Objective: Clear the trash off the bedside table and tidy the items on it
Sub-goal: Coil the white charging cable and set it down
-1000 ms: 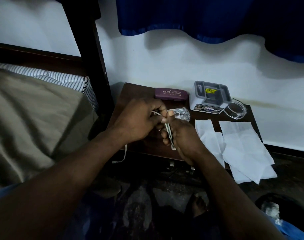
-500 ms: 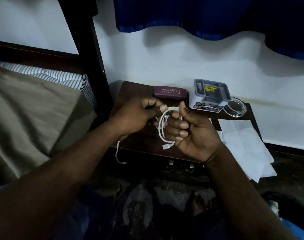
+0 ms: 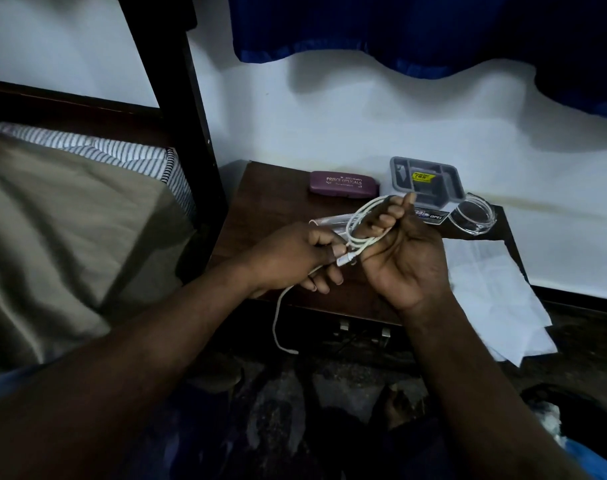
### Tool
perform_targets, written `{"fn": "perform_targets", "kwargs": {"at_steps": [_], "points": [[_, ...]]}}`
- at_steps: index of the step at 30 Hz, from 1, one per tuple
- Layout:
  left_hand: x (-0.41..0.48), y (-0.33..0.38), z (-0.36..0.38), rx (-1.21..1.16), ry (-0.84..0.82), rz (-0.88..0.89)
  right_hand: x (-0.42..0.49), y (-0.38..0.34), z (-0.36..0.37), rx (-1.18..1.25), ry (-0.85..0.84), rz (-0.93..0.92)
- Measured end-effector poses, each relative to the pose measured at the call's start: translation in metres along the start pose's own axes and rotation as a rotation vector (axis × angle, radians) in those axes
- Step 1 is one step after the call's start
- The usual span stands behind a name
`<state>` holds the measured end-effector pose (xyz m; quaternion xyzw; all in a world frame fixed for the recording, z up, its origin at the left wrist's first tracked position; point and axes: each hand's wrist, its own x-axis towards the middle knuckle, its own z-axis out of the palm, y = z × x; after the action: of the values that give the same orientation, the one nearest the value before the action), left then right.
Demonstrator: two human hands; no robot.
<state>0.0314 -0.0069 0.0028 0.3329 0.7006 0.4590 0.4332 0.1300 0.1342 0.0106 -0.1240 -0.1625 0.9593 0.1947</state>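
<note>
surface: dark wood bedside table (image 3: 270, 202) | white wall (image 3: 329, 116) | blue curtain (image 3: 399, 26) | bed (image 3: 70, 220) beside

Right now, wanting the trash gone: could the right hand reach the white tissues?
Probably yes: the tissues lie just beside the right hand, nothing between, though it grips the coiled cable.

I see the white cable (image 3: 359, 213) looped above the worktop (image 3: 270, 202), one end dangling past its front edge; white tissues (image 3: 496, 289) overhang the right corner.

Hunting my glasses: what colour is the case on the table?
The case is maroon, head view.
</note>
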Motion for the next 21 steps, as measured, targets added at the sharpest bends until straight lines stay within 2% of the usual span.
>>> {"fn": "perform_targets", "kwargs": {"at_steps": [7, 12, 16, 21], "points": [[0.001, -0.006, -0.001, 0.120, -0.065, -0.082, 0.002, -0.009, -0.007, 0.041, 0.056, -0.228], [0.000, -0.009, 0.007, 0.285, -0.137, -0.139, 0.001, -0.008, -0.009, 0.117, -0.005, -0.237], [-0.001, -0.004, 0.003, 0.333, -0.140, -0.061, 0.007, -0.005, -0.015, -0.054, 0.076, -0.283], [0.000, 0.003, -0.014, 0.337, 0.084, 0.128, 0.009, 0.003, -0.014, -0.457, 0.169, -0.374]]}}
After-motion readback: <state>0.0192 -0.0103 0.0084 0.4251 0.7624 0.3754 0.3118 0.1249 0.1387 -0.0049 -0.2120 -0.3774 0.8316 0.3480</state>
